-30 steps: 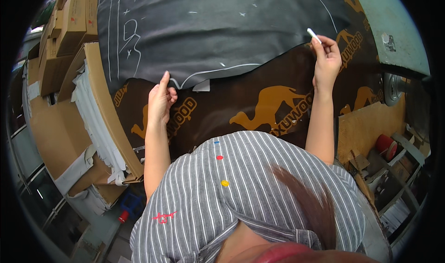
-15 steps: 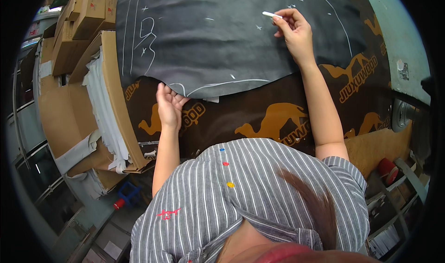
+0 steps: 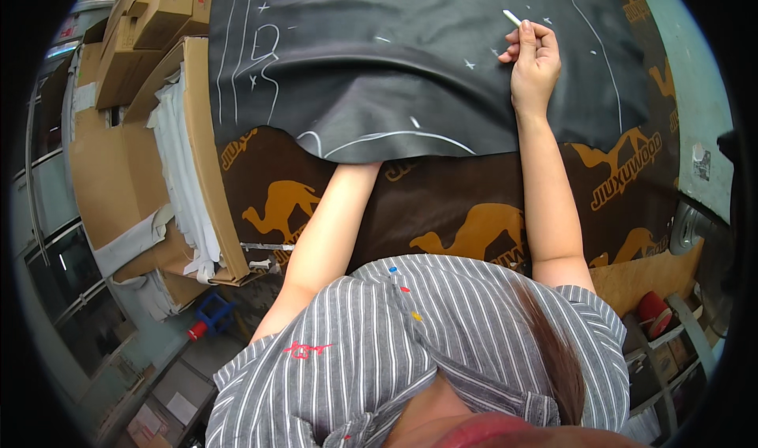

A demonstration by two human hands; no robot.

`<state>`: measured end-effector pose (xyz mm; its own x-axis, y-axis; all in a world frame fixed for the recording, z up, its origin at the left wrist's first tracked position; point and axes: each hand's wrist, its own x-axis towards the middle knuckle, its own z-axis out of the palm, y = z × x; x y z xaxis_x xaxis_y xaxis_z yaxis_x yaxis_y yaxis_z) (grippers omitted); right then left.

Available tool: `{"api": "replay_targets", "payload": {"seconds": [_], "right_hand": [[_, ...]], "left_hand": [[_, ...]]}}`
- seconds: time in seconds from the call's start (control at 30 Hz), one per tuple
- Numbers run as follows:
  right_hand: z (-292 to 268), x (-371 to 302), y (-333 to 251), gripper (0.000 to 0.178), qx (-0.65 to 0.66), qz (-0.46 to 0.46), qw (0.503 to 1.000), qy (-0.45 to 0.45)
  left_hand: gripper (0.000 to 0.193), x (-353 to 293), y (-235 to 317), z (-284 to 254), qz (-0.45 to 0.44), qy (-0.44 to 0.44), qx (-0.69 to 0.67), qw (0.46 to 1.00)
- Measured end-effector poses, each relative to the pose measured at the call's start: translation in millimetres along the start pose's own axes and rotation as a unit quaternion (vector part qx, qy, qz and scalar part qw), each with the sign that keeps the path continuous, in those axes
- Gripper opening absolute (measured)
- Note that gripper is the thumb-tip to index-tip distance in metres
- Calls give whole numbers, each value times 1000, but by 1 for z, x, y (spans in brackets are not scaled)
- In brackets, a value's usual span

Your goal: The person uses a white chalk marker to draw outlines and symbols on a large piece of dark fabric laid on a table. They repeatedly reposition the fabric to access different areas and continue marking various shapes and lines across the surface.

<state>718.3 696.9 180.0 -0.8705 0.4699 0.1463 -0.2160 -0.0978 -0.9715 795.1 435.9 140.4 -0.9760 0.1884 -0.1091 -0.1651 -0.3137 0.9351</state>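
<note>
A large black sheet that looks like leather (image 3: pixel 355 37) lies across the table, marked with white lines, small crosses and dashes. My left hand is under its near edge, with only the forearm (image 3: pixel 335 211) and a bit of wrist showing; the fingers are hidden. Above that hand the sheet rises in a rounded bulge. My right hand (image 3: pixel 537 69) is over the right part of the sheet, its fingers closed on a white chalk stick (image 3: pixel 512 17) that points up and to the left.
The tabletop (image 3: pixel 442 203) is dark brown with orange camel prints. On the left stand an open cardboard box (image 3: pixel 209 164) of pale folded material and stacked cartons (image 3: pixel 166 14). A red spool (image 3: pixel 654 312) sits low at the right, and a blue object (image 3: pixel 215 312) low at the left.
My left hand has slid from the sheet's near edge to underneath it, pushing up a bulge. My right hand, still with the chalk, has shifted slightly right and down.
</note>
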Motion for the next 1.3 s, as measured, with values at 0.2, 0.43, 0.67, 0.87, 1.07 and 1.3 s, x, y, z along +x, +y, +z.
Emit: {"api": "replay_targets", "payload": {"seconds": [0.2, 0.43, 0.67, 0.87, 1.07, 1.3], "right_hand": [[0, 2, 1, 25, 14, -1, 1000, 8], [-1, 2, 1, 26, 20, 5, 1000, 8], [-1, 2, 1, 17, 23, 6, 1000, 3], [-4, -8, -7, 12, -124, -58, 988, -65], [16, -22, -34, 11, -217, -10, 940, -262], [47, -9, -33, 11, -374, -220, 830, -350]], "left_hand": [[37, 29, -40, -43, 94, 25, 592, 800], [46, 17, 1, 4, 129, -30, 617, 776], [55, 9, 11, -8, 109, 4, 504, 857], [63, -17, 57, -50, -7, 221, -189, 957], [65, -77, 92, -84, -114, 125, -353, 920], [14, -92, 100, -72, -200, 185, -22, 962]]}}
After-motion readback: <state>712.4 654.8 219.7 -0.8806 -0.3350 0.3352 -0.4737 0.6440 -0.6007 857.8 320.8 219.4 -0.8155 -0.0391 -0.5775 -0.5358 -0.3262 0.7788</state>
